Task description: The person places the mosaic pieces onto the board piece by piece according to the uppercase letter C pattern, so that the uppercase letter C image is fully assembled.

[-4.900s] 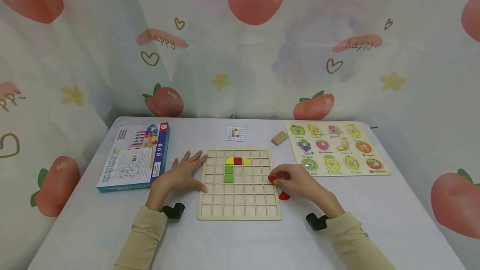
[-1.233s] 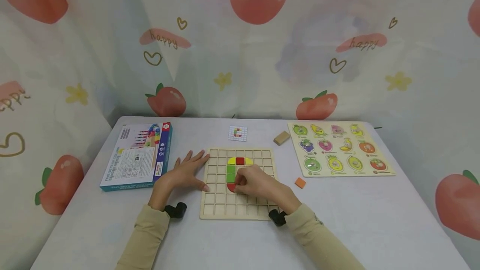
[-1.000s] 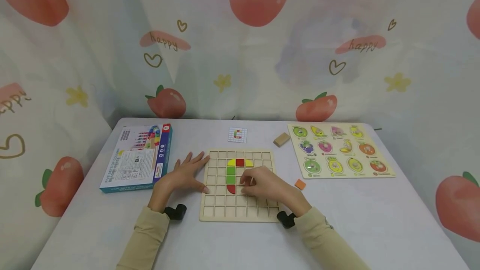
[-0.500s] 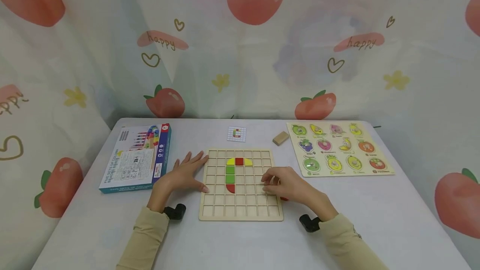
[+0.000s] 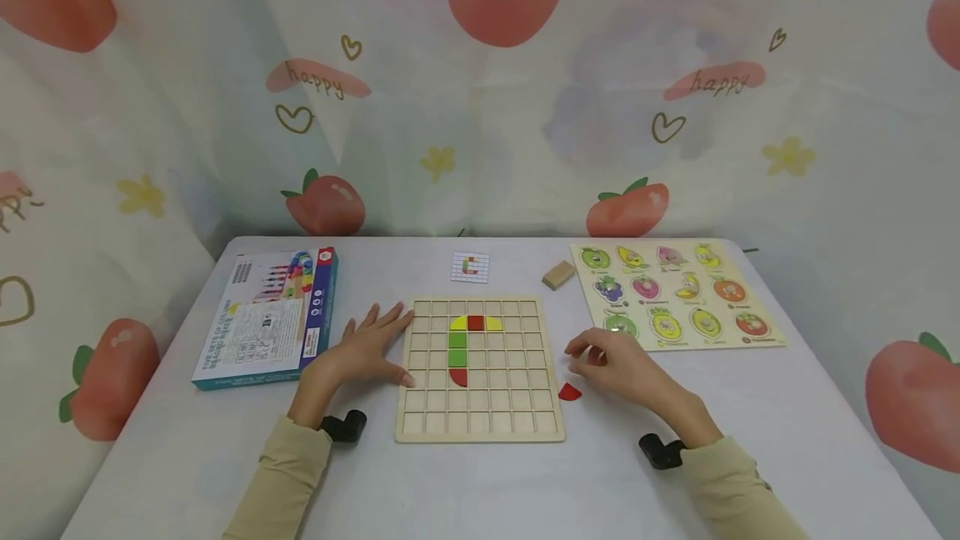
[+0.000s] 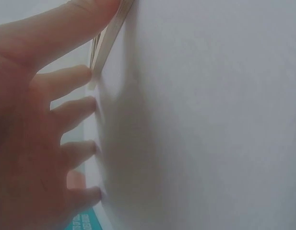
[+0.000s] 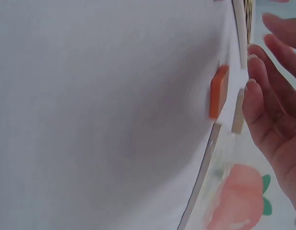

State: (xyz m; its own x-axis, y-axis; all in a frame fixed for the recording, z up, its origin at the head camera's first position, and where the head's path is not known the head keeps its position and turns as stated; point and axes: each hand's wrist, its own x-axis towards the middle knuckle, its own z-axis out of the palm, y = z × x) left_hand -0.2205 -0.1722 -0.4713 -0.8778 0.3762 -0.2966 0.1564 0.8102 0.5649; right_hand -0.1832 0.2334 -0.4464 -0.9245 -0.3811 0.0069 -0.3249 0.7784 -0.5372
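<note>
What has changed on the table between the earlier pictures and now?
The right hand placed a red quarter-circle piece into the grid board under the green squares, then withdrew right toward an orange piece. The left hand stayed flat at the board's left edge.

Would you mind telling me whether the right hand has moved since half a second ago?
Yes. The right hand has moved right, off the wooden grid board, and is now on the table beside the fruit puzzle.
</note>
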